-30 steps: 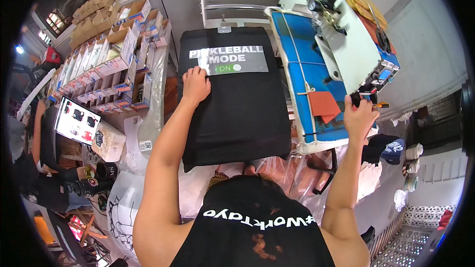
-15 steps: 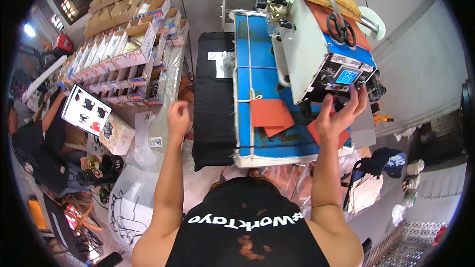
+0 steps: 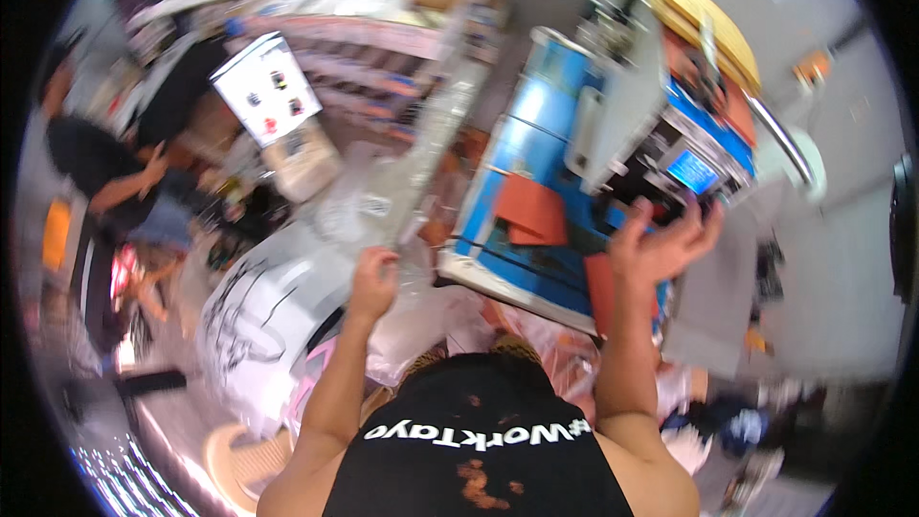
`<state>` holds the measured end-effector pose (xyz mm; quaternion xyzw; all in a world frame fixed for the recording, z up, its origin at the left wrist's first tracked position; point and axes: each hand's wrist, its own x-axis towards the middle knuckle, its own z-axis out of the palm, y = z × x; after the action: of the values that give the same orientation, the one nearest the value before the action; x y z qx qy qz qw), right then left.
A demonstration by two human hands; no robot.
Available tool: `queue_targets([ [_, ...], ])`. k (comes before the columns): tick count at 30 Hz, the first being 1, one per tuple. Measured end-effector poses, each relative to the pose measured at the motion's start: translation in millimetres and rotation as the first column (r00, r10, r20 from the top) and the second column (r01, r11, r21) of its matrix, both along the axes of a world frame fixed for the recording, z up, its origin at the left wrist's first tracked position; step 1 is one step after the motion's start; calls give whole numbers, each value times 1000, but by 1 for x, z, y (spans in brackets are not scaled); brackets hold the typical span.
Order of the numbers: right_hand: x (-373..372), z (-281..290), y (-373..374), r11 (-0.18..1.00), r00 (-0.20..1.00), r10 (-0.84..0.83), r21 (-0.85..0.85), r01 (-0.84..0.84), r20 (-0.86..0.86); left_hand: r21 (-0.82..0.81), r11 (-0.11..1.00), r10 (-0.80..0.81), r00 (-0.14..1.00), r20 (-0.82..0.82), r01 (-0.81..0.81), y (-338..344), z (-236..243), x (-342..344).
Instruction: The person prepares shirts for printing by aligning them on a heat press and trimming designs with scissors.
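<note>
My right hand [image 3: 661,247] is raised with its fingers spread, just in front of the control panel of a heat press [image 3: 651,148]; nothing is in it. A lit blue display [image 3: 693,172] shows above the fingertips. The press's blue lower bed [image 3: 522,273] lies left of that hand, with an orange-red pad [image 3: 529,211] on it and another orange-red sheet [image 3: 599,287] close to my right wrist. My left hand [image 3: 375,282] hovers off the bed's near left corner, fingers loosely curled, and I see nothing in it. Motion blurs much of the view.
Scissors [image 3: 708,72] and yellow foam [image 3: 704,24] lie atop the press. Racks of boxes [image 3: 383,48] stand far left, near a white picture panel [image 3: 266,88] on a wrapped block [image 3: 302,161]. A person in dark clothing [image 3: 91,163] is at the left. Clear plastic [image 3: 258,325] covers something below.
My view has turned left, so the press appears tilted. My right hand has come off the panel's knob, fingers spreading. The black cloth left of the bed no longer shows.
</note>
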<state>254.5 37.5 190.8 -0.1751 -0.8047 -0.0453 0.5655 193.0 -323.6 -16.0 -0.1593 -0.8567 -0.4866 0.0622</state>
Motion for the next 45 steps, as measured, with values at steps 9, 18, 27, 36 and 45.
queue_targets([
  [9, -1, -9, 25, 995, 999, -2, 99, 7, -52, -9, 991, 131, 983, 128, -131, 8, -22, 152],
  [18, 64, 13, 10, 769, 770, 638, 64, -636, -11, -137, 985, 128, 978, 163, -106, 62, -35, 316],
  [27, 132, 113, -72, -134, -135, 990, -49, -990, 33, -342, 831, 536, 794, 287, -438, 24, -36, 490],
  [36, 225, 197, -222, -520, -497, 854, 270, -810, 156, -300, 38, 999, 44, -15, -953, -32, -55, 728],
  [45, 455, 48, -430, -871, -859, 374, -184, -455, 350, -671, -521, 800, -577, -167, -528, -83, -116, 984],
])
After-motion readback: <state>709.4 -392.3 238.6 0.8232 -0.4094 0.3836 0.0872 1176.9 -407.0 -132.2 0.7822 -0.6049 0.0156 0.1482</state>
